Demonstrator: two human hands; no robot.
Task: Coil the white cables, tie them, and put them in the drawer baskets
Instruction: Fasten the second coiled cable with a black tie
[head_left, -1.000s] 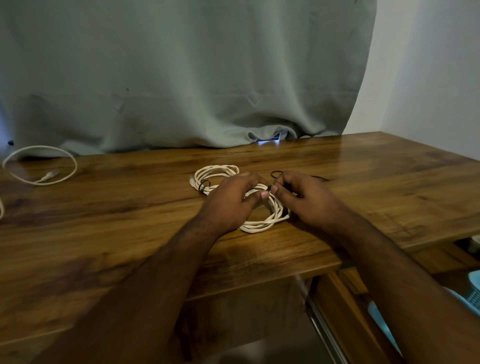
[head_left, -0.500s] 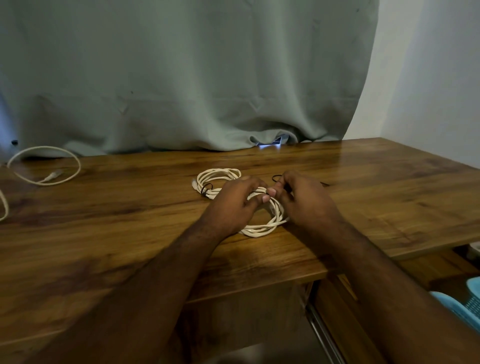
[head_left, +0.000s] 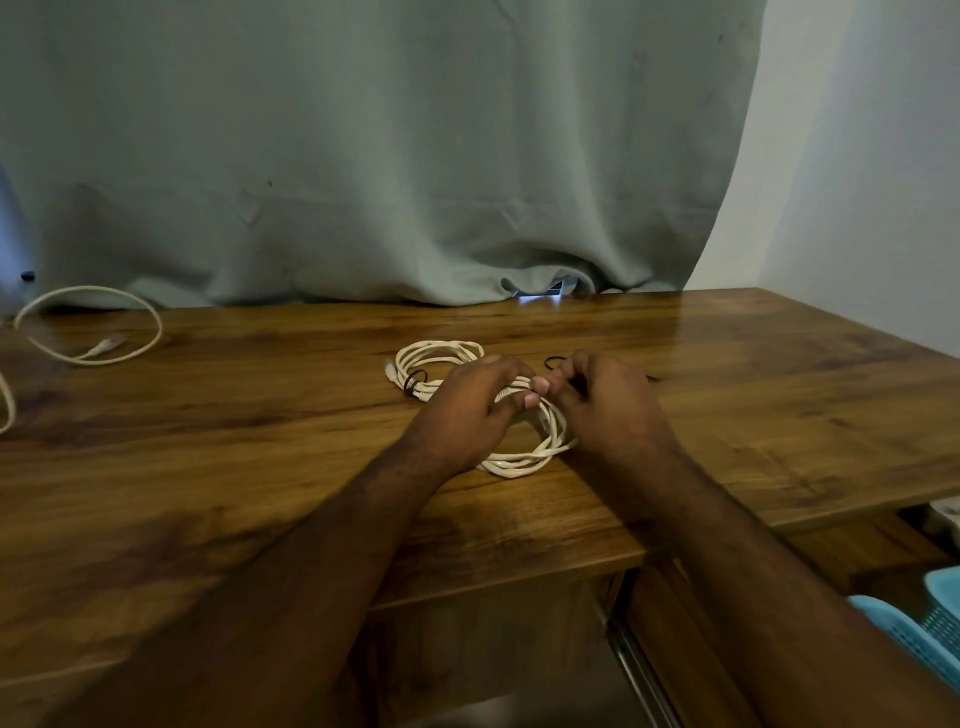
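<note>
The coiled white cable (head_left: 524, 452) lies flat on the wooden counter (head_left: 260, 441), near its front edge, with both hands on its far side. The left hand (head_left: 467, 410) has its grip clenched on the bundled strands where the loops gather. The right hand (head_left: 605, 410), touching the left at the fingertips, pinches something thin and dark at the same spot, probably a black tie (head_left: 555, 360); what exactly it holds I cannot tell.

The cable looks light, limp and springy, so the loops would likely splay if released. The best hold is across all the strands at once, just beside the tie point.

Behind the coil, and touching it, sits a second coil (head_left: 436, 358) already banded with a dark tie (head_left: 414, 382). Far to the coil's left, a loose white cable (head_left: 91, 325) waits uncoiled.

Right of the coil and below the counter edge, a blue basket (head_left: 919, 623) sits in the open drawer (head_left: 852, 551); its contents are out of view.
</note>
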